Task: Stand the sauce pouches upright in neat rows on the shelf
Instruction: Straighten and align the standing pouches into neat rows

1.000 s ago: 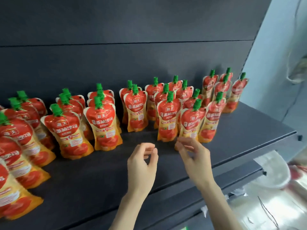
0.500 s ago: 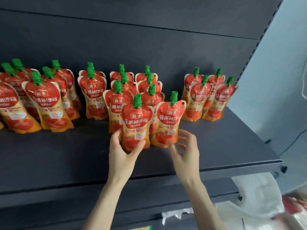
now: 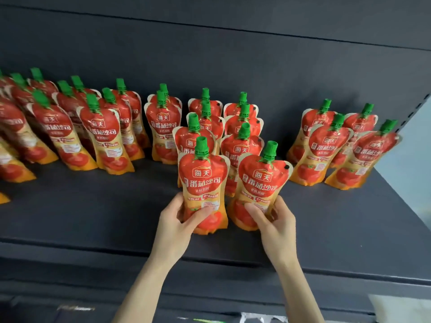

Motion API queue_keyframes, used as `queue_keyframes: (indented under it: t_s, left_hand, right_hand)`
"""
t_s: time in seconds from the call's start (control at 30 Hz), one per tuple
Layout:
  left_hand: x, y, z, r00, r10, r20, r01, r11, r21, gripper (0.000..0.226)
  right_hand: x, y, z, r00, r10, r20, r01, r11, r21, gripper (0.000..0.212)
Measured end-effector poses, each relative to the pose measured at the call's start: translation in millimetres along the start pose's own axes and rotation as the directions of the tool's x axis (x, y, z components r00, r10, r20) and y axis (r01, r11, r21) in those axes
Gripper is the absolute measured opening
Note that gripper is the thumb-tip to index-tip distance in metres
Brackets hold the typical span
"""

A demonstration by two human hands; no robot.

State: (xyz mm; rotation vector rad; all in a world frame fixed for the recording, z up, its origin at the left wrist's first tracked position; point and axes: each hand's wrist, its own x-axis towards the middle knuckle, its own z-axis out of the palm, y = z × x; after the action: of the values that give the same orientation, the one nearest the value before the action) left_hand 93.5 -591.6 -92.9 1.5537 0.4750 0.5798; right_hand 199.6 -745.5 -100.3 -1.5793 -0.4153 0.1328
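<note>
Several red and orange sauce pouches with green caps stand in rows on a dark shelf (image 3: 98,217). My left hand (image 3: 177,223) grips the lower part of the front left pouch (image 3: 202,180), thumb across its front. My right hand (image 3: 272,221) grips the lower part of the front right pouch (image 3: 261,183), which tilts slightly right. Both pouches stand at the front of two short rows (image 3: 233,127) in the middle of the shelf.
More pouches (image 3: 102,134) crowd the left half of the shelf, some leaning. A group of several pouches (image 3: 335,145) stands at the right end near the shelf upright (image 3: 419,106). The shelf's front edge (image 3: 349,273) runs below my wrists.
Both hands have closed round the two front pouches; half a second ago the right hand hovered open beside its pouch. The view has moved closer to the shelf.
</note>
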Motion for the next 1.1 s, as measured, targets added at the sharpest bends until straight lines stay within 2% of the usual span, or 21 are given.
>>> queue_keyframes:
  t_s: [0.1,0.33,0.43,0.67,0.8,0.97,1.1]
  left_hand:
    - [-6.9,5.7,-26.1,0.999,0.009,-0.041,-0.010,1.000,-0.025,0.031]
    - [-4.1,6.9,-116.1,0.995,0.026,-0.095,-0.030,0.999,-0.034,0.027]
    - [4.7,4.4,-163.2,0.998,0.028,-0.063,-0.030,0.999,-0.034,0.029]
    - [30.1,1.2,-248.7,0.998,0.051,0.025,-0.051,0.999,-0.002,0.025]
    - [47.9,1.2,-274.6,0.996,0.084,0.025,-0.085,0.996,0.021,0.027]
    - [73.5,-4.8,-293.4,0.991,0.123,-0.046,-0.121,0.991,0.055,0.026]
    - [90.1,-9.1,-301.4,0.996,0.092,-0.011,-0.090,0.991,0.097,0.030]
  right_hand:
    - [-12.0,-9.1,24.1,0.996,-0.025,0.090,0.020,0.998,0.057,0.017]
    - [-27.0,-20.5,113.1,0.976,-0.015,0.217,0.000,0.998,0.066,0.024]
    - [-36.3,-25.7,160.6,0.979,-0.028,0.204,0.010,0.996,0.088,0.028]
    - [-50.5,-32.5,249.7,0.992,-0.030,0.125,0.010,0.988,0.152,0.020]
    - [-42.7,-37.8,278.6,0.994,-0.050,0.102,0.035,0.989,0.146,0.022]
    - [-20.5,-36.0,302.1,0.989,-0.072,0.126,0.057,0.991,0.120,0.024]
    - [-7.4,-31.7,312.1,0.987,-0.084,0.137,0.071,0.993,0.097,0.022]
